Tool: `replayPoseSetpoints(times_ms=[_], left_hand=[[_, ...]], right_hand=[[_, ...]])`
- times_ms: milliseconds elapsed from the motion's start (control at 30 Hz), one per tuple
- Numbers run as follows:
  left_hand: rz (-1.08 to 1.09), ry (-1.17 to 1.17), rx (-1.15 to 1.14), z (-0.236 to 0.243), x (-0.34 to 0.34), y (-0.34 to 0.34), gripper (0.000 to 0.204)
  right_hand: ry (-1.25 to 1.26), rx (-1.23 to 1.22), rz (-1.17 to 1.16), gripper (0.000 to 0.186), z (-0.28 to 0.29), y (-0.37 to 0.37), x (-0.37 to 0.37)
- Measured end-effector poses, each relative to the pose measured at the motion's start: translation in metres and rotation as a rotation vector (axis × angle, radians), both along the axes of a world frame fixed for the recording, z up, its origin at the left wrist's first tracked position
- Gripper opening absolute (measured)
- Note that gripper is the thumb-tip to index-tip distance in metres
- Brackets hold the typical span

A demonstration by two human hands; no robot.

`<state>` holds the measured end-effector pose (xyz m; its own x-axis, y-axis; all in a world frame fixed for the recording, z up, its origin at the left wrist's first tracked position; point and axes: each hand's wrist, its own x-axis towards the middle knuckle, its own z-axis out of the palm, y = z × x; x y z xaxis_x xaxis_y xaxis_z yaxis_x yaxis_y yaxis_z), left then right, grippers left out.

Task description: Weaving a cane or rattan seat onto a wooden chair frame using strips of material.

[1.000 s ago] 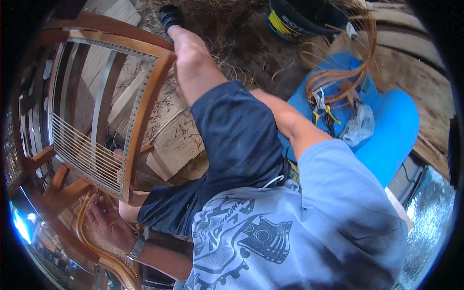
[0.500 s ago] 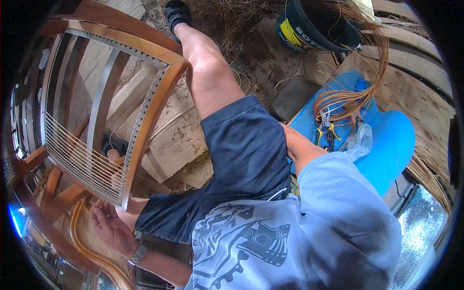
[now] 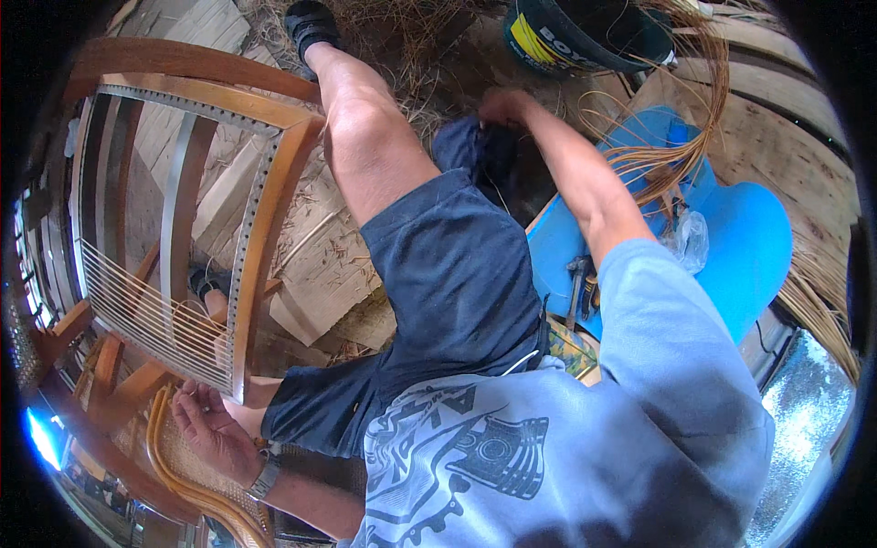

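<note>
A wooden chair frame (image 3: 288, 183) with a border of small holes and several pale strands (image 3: 155, 310) strung across its lower part stands at my left. My left hand (image 3: 219, 429) is just below the frame's lower corner, fingers curled together; what they hold, if anything, is too small to tell. My right arm reaches forward past my thigh, and my right hand (image 3: 502, 110) is closed at the top of a bunched dark blue cloth (image 3: 461, 146). Beside that arm, a blue moulded plastic piece (image 3: 749, 237) bears tools (image 3: 580, 292), a clear plastic bag (image 3: 685, 242) and long tan strands (image 3: 699, 146).
A dark bucket (image 3: 589, 36) with a yellow label is at the upper right. Woven cane with curved edging (image 3: 174, 452) lies below my left hand. Rough boards (image 3: 311, 274) and scattered fibres cover the floor. Wooden planks (image 3: 767, 82) and a shiny silver surface (image 3: 799, 420) are at the right.
My right arm has swung forward from beside my thigh, and the hand is now in view at the dark cloth, which has appeared beyond the thigh. My left hand stays below the frame.
</note>
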<state>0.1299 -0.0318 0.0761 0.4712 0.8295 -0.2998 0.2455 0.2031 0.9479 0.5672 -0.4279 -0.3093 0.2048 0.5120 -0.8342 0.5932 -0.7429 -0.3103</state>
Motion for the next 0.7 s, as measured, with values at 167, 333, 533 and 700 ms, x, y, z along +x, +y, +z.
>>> replayPoseSetpoints(times_ms=[167,333,533,700], left_hand=[[0.001,0.002,0.029,0.000,-0.001,-0.004,0.017],[0.017,-0.003,0.005,0.001,-0.011,-0.004,0.016],[0.057,0.005,0.021,0.004,-0.018,-0.005,0.017],[0.010,-0.036,-0.014,-0.004,-0.013,-0.006,0.018]], right_hand=[[-0.449,0.077,-0.510,0.059,-0.006,0.012,0.033],[-0.658,0.401,-1.120,0.054,0.032,-0.001,-0.006],[0.071,0.398,-1.763,0.029,0.146,-0.018,-0.077],[0.701,0.336,-1.482,0.034,0.140,0.002,-0.088]])
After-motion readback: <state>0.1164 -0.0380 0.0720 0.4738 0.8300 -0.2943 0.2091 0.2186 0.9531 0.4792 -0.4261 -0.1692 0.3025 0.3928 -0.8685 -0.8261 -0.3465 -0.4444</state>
